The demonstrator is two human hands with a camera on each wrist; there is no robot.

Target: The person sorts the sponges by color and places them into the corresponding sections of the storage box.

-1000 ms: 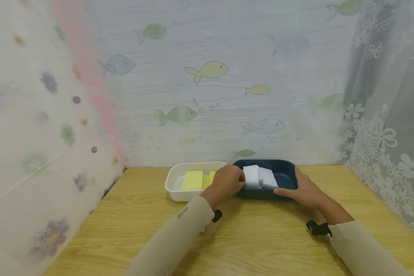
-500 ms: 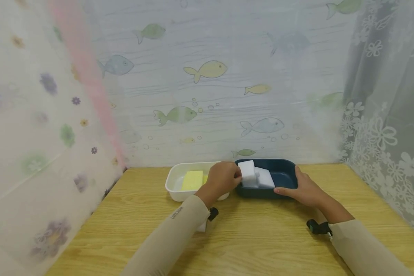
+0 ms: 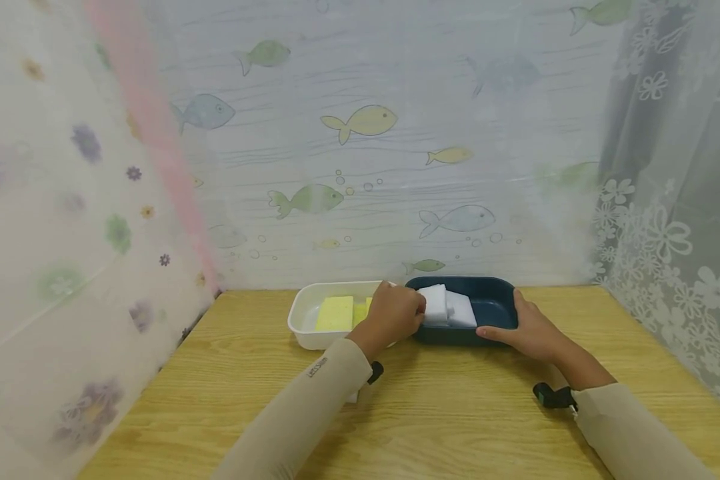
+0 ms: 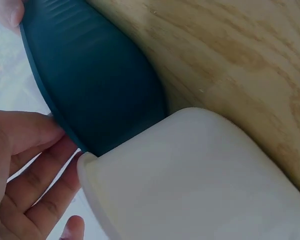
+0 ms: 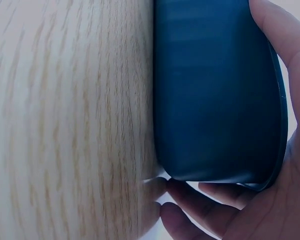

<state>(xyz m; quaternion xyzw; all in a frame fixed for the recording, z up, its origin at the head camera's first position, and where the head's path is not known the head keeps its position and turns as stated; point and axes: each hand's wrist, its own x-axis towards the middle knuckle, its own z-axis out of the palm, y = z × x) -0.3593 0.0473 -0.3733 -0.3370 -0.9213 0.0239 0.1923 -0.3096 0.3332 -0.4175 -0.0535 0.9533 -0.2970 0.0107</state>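
My left hand [image 3: 396,310] reaches over the left end of a dark blue bin [image 3: 456,335] with fingers bent. It pinches the edge of a white foam sponge [image 3: 435,303]; the fingertips are partly hidden. Another white sponge [image 3: 462,310] leans beside it in the bin. Around the bin's right end, my right hand [image 3: 531,327] grips with the thumb on the front rim. In the right wrist view its fingers [image 5: 205,205] curl round the bin's end wall. The left wrist view shows left fingers [image 4: 45,190] behind the rims, with the sponge out of sight.
A white bin [image 3: 312,339] adjoins the dark one on the left, holding yellow sponges [image 3: 336,313]. Both stand on a wooden table [image 3: 444,413] against a fish-print curtain [image 3: 360,167]. Something white [image 3: 353,397] shows under the left sleeve, its kind unclear.
Half a second ago the white sponge was raised and tilted at the bin's left end; now it sits lower and slightly right, the left hand moving with it. The right hand stays on the bin.
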